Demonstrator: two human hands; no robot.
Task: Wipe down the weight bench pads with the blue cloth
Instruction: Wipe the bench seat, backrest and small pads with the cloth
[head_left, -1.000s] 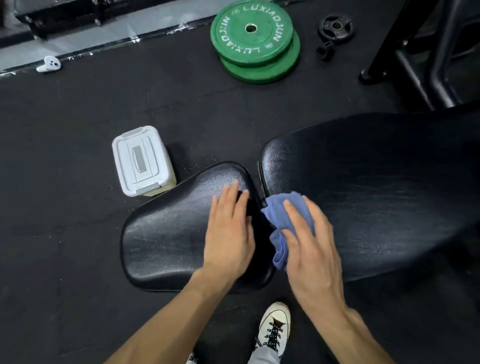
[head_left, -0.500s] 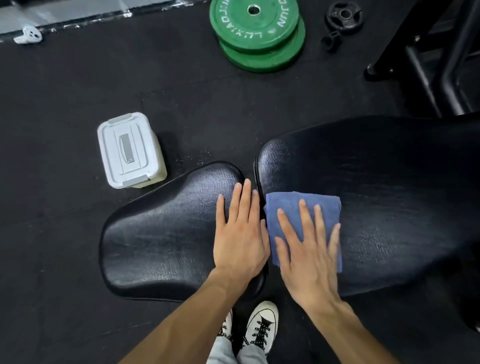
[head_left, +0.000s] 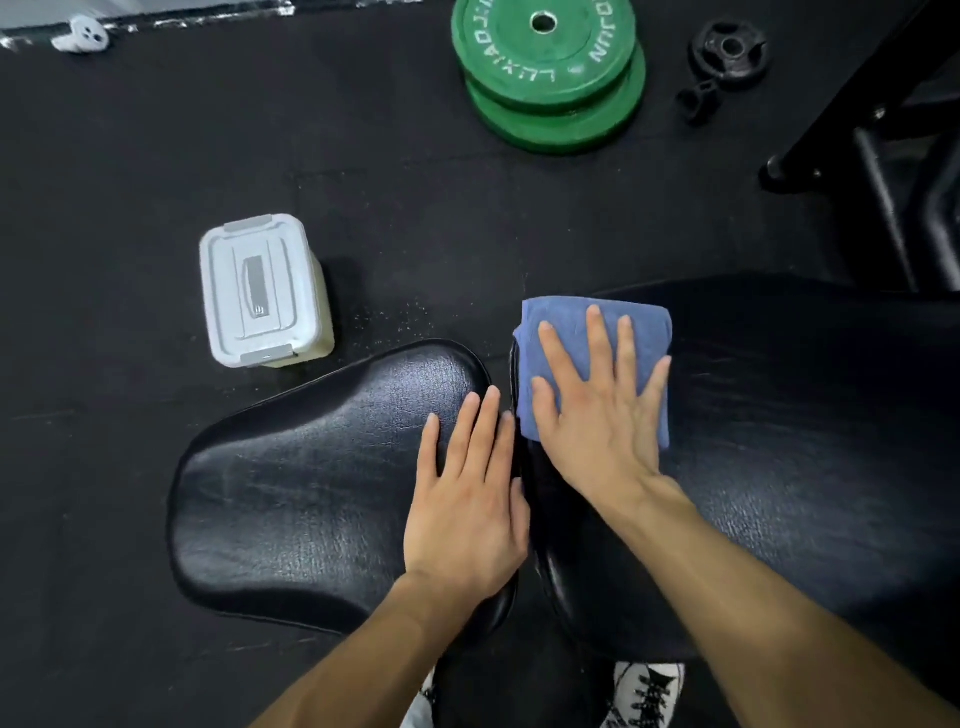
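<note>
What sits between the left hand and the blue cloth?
Head view: only the narrow dark gap separating the seat pad from the back pad. The left hand lies beside it; the blue cloth is just across.

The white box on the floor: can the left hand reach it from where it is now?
Probably yes, with a stretch. The left hand lies flat on the seat pad, and only bare floor separates that pad from the white box.

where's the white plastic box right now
In the head view the white lidded box stands on the black floor at left, just beyond the smaller bench pad and nearer than the green weight plates.
</note>
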